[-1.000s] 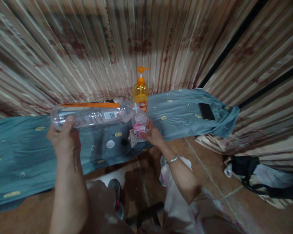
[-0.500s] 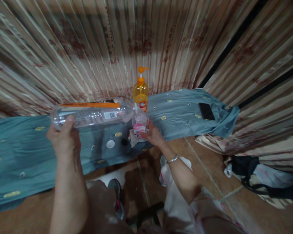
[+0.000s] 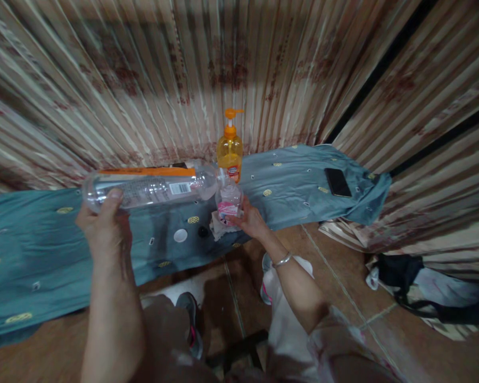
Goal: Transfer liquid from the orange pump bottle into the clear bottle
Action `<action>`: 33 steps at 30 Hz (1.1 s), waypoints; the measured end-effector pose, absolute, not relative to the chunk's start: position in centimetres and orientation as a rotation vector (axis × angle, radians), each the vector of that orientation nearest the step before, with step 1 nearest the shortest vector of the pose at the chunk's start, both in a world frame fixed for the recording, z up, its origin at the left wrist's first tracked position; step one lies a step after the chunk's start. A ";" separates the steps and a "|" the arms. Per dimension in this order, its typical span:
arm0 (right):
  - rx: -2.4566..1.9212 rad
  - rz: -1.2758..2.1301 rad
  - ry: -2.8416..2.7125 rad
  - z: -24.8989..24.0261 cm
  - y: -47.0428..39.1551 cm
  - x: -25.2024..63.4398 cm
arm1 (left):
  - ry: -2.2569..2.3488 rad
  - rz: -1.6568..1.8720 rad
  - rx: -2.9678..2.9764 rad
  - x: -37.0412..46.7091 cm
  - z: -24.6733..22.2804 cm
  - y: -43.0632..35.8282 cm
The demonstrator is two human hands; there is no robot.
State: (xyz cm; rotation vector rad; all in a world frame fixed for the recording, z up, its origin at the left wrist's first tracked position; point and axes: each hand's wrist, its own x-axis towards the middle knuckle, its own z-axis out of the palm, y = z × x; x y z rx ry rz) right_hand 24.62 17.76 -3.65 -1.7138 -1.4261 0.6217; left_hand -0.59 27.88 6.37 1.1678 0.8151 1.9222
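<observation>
My left hand (image 3: 107, 218) is wrapped round the base of a large clear plastic bottle (image 3: 155, 187) with an orange-edged label and a barcode. The bottle lies nearly level in the air, its neck pointing right. Its mouth meets the top of a small clear bottle (image 3: 229, 198) with a pink label. My right hand (image 3: 249, 218) grips that small bottle from the right. Under the small bottle is a folded pale cloth (image 3: 219, 230). A white cap (image 3: 180, 235) and a black cap (image 3: 203, 232) lie in front, to the left of the cloth.
An orange pump bottle (image 3: 230, 151) stands just behind the small bottle. A black phone (image 3: 337, 182) lies on the right part of the blue-green cloth-covered bench (image 3: 287, 197). Pleated curtains (image 3: 143, 80) hang behind. A black bag (image 3: 403, 276) sits on the floor at right.
</observation>
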 end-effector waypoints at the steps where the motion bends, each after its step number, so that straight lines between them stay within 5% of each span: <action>1: -1.715 0.620 -1.426 -3.7 17.8 24.6 | 0.810 1.925 1.170 -0.6 6.4 27.9; 33: -1.697 0.609 -1.432 -4.1 18.0 24.7 | 0.903 1.855 1.054 -0.5 5.8 28.0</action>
